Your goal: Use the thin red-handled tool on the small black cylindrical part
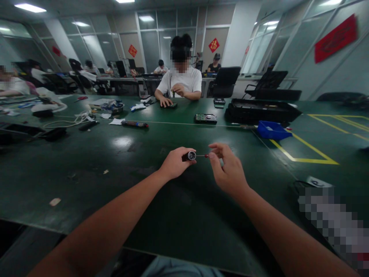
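Observation:
Out over the table, my left hand [176, 162] is wrapped round a short dark cylinder with a round, silvery end [191, 155] turned towards me. My right hand [229, 165] is just to its right, thumb and fingers closed on the red end of a small screwdriver [206, 156]. The tool's thin metal shaft runs level to the left and meets the side of the cylinder. Whether its tip sits in a screw is too small to tell. My right fingers hide most of the handle.
On the green table [138, 192] are a hard drive [205, 118], a blue bin [273, 130], a long black tray [259, 111] and a dark-handled tool [135, 124]. A co-worker [180, 77] sits opposite, hands on a dark device. Cables and parts lie at left; a blurred-out object [331, 215] lies at right.

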Available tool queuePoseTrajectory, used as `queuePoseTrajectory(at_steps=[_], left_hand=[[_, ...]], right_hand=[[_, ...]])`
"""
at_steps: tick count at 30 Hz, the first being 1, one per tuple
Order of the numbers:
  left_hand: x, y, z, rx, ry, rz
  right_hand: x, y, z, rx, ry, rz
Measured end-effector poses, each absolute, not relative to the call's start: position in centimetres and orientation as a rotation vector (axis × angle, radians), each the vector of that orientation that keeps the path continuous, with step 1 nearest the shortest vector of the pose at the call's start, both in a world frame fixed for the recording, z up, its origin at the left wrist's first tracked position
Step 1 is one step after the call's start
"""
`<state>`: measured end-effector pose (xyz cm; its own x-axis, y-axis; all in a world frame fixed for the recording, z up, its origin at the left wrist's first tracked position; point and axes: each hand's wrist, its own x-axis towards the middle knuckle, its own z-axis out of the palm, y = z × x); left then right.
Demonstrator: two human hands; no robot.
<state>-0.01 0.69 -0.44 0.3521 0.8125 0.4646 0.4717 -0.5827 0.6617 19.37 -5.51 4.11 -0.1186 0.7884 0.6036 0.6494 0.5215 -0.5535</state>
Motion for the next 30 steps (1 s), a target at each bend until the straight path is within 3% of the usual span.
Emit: queuePoseTrajectory(at_steps=[10,24,30], left_hand=[[0.0,0.6,-0.3,2.208,1.128,1.096],[0.0,0.7,-0.3,2.251,1.055,1.140],[0.0,0.7,-0.5,2.240,1.112,1.120]], right_hand=[[19.2,-5.5,4.3,-1.259,-1.836,0.209],[19.0,-4.4,3.3,-1.126,-1.279,0.595],[18.9,-5.0,3.3,-1.178,-1.386,0.395]])
